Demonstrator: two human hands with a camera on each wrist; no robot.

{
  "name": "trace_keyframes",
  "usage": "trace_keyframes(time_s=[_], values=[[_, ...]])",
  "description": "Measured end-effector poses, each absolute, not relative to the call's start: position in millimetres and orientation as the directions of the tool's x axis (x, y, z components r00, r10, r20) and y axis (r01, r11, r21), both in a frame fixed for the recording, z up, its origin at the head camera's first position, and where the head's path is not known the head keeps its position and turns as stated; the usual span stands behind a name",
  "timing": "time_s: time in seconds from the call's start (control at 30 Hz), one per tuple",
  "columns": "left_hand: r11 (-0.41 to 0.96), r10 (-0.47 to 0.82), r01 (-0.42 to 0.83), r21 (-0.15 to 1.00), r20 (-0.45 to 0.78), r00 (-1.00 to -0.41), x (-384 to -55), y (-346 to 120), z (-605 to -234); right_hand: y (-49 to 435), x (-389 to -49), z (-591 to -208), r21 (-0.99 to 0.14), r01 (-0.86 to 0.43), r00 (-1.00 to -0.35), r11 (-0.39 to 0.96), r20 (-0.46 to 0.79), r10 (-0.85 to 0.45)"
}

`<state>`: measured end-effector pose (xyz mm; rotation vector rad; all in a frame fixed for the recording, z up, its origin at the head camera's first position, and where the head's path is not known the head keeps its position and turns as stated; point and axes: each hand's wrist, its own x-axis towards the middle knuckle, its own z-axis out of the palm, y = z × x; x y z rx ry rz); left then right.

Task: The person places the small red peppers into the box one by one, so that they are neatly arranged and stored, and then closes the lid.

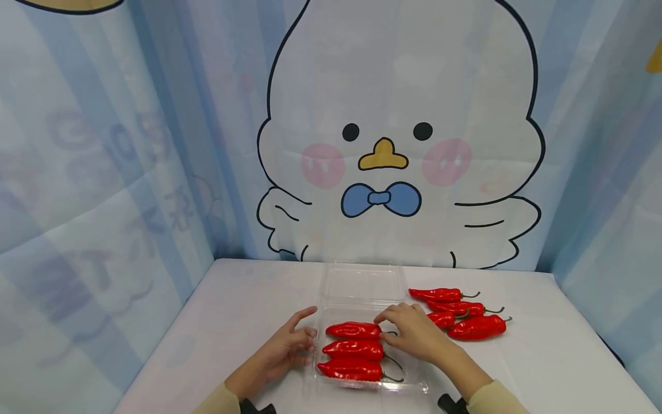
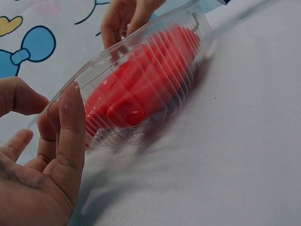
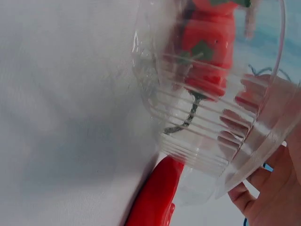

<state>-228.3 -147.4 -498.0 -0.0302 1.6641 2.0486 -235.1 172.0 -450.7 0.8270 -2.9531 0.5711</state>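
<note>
A hinged clear plastic box [image 1: 408,371] lies with its lid folded back, holding three red peppers. My right hand [image 1: 411,330] reaches over its right side and pinches the farthest red pepper [image 1: 354,330] near the stem. Two more red peppers, the middle one [image 1: 353,349] and the nearest one [image 1: 350,370], lie beside it with stems to the right. At the box's left rim is my left hand [image 1: 281,351], fingers loosely spread. In the left wrist view, its fingers [image 2: 70,117] touch the rim. Clear plastic covers part of my right hand [image 3: 277,183] in the right wrist view.
Several loose red peppers [image 1: 476,329] lie on the white table [image 1: 548,356] right of the box. The box's lid [image 1: 362,284] stretches toward the back edge. Behind the table hangs a printed cloth [image 1: 398,86], with cloth on both sides.
</note>
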Motion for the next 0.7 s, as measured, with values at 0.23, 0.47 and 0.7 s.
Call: trace_keyframes(time_s=[0.23,0.47,0.7], values=[[-0.133,0.363,-0.392,0.910,-0.323,-0.874,-228,-147,-497,178,-235,-450,-0.306,-0.502,-0.865,0.809,0.178,-0.469],[-0.126,0.357,-0.388,0.913,-0.323,-0.876,-229,-147,-498,184,-234,-449,-0.303,-0.496,-0.868,0.814,0.178,-0.463],[-0.120,0.358,-0.387,0.914,-0.323,-0.876,-229,-148,-498,193,-232,-447,-0.285,-0.489,-0.870,0.825,0.231,-0.435]])
